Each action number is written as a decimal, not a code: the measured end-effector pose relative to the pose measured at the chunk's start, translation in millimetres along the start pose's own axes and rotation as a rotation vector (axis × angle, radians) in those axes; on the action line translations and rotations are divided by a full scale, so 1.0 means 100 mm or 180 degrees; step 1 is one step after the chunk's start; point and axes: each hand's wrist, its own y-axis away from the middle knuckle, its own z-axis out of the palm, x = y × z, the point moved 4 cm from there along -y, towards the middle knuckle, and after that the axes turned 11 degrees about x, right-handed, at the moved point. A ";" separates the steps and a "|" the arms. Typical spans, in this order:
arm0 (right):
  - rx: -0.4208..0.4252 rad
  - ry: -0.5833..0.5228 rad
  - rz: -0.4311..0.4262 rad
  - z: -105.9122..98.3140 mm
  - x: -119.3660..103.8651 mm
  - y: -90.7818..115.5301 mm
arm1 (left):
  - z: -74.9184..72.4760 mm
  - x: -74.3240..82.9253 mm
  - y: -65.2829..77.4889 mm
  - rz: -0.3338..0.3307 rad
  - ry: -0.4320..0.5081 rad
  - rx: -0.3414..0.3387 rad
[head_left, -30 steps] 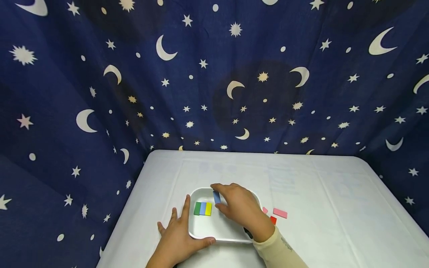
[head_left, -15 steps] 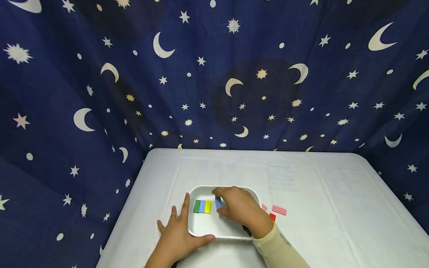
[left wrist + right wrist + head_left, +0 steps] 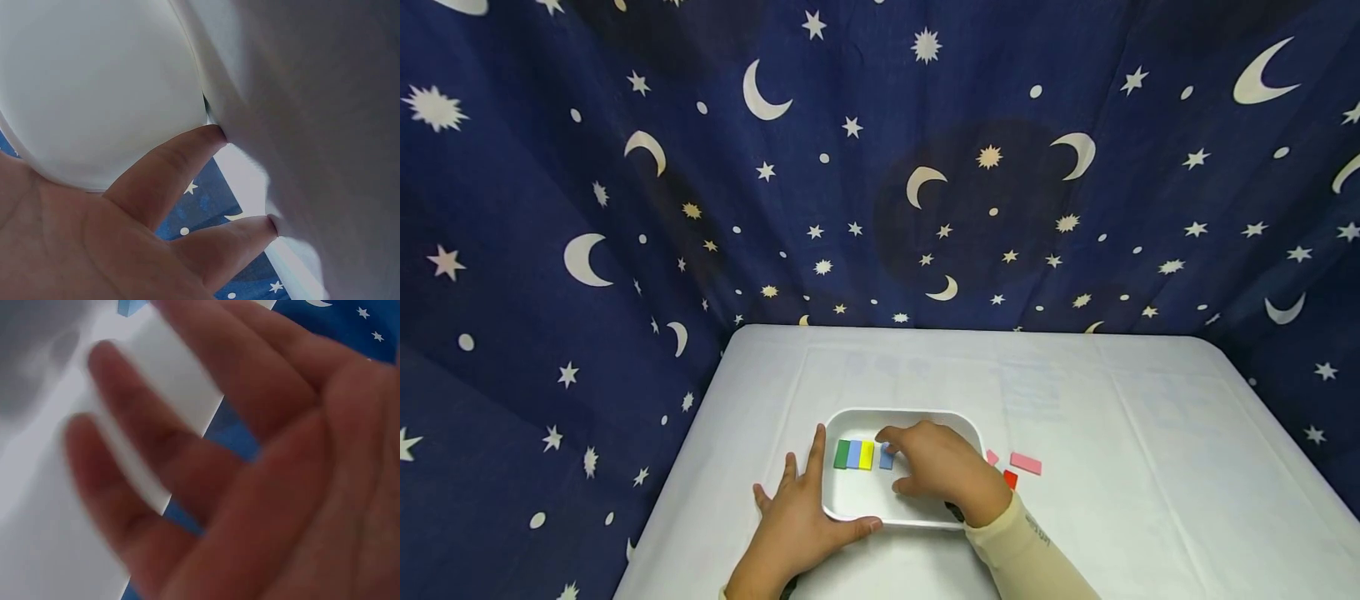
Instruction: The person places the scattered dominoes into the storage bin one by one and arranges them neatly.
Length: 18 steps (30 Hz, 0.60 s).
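Observation:
A white tray (image 3: 850,502) sits on the table, and my left hand (image 3: 797,517) lies spread against its left side, thumb along the front rim. The left wrist view shows the fingers straight at the wall of the tray (image 3: 100,94). Inside, green (image 3: 842,454), light blue (image 3: 854,454) and yellow (image 3: 867,455) blocks lie side by side in a row. Just right of the row lies another blue block (image 3: 887,457). My right hand (image 3: 943,467) hovers over it, index fingertip at its far end, thumb apart from it. In the right wrist view the fingers of the hand (image 3: 206,450) are extended.
Right of the tray, a pink bar (image 3: 1026,463), a red piece (image 3: 1011,479) and a small pink piece (image 3: 992,457) lie on the white-covered table (image 3: 1135,467). A dark blue curtain (image 3: 880,200) with moons and stars hangs behind.
The blue block in my right hand has gone from upright between finger and thumb to lying on the tray floor near the yellow one. The right thumb has come away. The left hand stays put.

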 end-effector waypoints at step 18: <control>-0.0217 -0.0024 -0.0092 0.03 -0.05 0.05 | -0.01 0.01 0.00 0.0009 -0.0051 -0.0019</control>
